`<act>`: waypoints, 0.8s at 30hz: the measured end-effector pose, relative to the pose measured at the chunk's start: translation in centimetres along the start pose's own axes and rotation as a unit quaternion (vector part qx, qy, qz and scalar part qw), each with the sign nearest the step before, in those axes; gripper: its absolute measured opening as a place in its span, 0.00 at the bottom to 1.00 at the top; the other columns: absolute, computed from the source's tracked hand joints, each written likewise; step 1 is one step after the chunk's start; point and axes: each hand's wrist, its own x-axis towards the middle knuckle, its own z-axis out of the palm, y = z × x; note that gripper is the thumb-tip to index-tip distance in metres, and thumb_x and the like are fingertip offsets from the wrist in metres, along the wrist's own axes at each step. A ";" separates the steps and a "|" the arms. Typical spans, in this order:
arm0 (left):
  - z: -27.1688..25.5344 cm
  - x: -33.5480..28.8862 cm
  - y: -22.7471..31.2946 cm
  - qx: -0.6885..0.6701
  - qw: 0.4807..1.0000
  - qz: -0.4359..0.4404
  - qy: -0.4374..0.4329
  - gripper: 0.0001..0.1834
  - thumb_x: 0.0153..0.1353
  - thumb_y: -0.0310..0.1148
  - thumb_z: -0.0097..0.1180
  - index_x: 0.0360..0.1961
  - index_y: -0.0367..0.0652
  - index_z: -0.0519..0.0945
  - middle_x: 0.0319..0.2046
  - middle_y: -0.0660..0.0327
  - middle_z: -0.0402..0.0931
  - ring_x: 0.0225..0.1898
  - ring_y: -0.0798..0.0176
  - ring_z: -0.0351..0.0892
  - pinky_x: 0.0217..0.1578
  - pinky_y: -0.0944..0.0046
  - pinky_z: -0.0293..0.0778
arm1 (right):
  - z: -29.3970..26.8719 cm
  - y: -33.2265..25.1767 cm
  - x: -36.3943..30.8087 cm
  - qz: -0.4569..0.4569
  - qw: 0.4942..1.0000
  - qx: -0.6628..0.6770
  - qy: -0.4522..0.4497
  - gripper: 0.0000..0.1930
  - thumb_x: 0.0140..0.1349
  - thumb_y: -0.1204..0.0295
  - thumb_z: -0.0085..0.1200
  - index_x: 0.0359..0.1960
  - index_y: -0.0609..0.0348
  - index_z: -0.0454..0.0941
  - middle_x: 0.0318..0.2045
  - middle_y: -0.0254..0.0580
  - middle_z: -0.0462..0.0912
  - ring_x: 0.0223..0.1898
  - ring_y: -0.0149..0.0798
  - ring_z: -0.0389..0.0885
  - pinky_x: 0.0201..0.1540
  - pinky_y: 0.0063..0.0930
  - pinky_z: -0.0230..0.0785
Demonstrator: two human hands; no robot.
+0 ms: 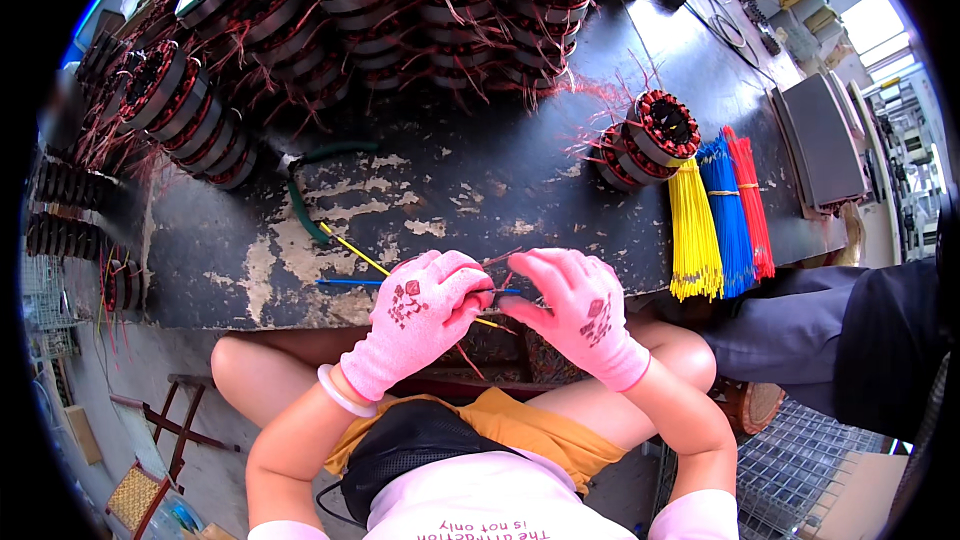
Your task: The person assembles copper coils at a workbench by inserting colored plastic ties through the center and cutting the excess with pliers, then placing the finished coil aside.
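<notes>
Pink-gloved, my left hand [425, 305] pinches a blue wire [345, 282] and a yellow wire [355, 248] in front of me, at the table's near edge. Both wires stick out to the left past the fingers, and short ends show on the right. My right hand [580, 305], in a matching glove, is curled close to the left fingertips. A thin dark-red wire [497, 260] runs between the two hands, at the right fingertips. The exact joint between the wires is hidden by the fingers. A dark green sleeve [305, 210] lies on the table by the yellow wire's far end.
Stacked wire-wound motor stators [450, 0] fill the back, and a leaning stack [190, 115] stands left. Two stators [650, 140] sit right, beside yellow [697, 230], blue [726, 220] and red [750, 205] wire bundles. Another person's dark-clothed leg [790, 330] is at the right.
</notes>
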 end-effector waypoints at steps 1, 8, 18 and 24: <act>0.0 0.0 0.1 0.000 1.000 0.000 -0.001 0.12 0.51 0.23 0.66 0.37 0.45 0.82 0.38 0.62 0.81 0.38 0.53 0.82 0.39 0.56 0.79 | 0.3 -0.2 0.0 -0.035 0.999 -0.033 0.016 0.20 0.51 0.61 0.73 0.44 0.52 0.82 0.38 0.34 0.85 0.29 0.36 0.83 0.34 0.31 0.75; 0.1 -0.3 -0.1 0.006 1.000 0.013 -0.012 0.11 0.53 0.28 0.66 0.38 0.50 0.81 0.38 0.66 0.80 0.38 0.56 0.80 0.39 0.55 0.77 | -0.3 -0.4 -0.1 0.343 0.813 0.423 -0.207 0.10 0.69 0.65 0.58 0.39 0.59 0.81 0.27 0.41 0.82 0.28 0.47 0.82 0.33 0.33 0.74; -0.1 -0.1 -0.1 0.003 1.000 0.015 -0.013 0.11 0.52 0.27 0.66 0.38 0.49 0.81 0.37 0.66 0.80 0.37 0.56 0.81 0.38 0.55 0.78 | -0.8 -0.5 -1.1 -0.017 0.993 -0.098 -0.069 0.13 0.58 0.56 0.65 0.34 0.49 0.79 0.30 0.32 0.78 0.36 0.40 0.83 0.38 0.38 0.75; -0.4 0.1 -0.2 0.005 0.999 0.022 -0.027 0.12 0.51 0.24 0.67 0.37 0.46 0.83 0.39 0.62 0.81 0.38 0.53 0.81 0.39 0.56 0.79 | 1.1 0.4 0.1 0.120 0.952 0.250 -0.127 0.08 0.62 0.62 0.63 0.35 0.49 0.80 0.30 0.32 0.82 0.30 0.39 0.82 0.32 0.33 0.72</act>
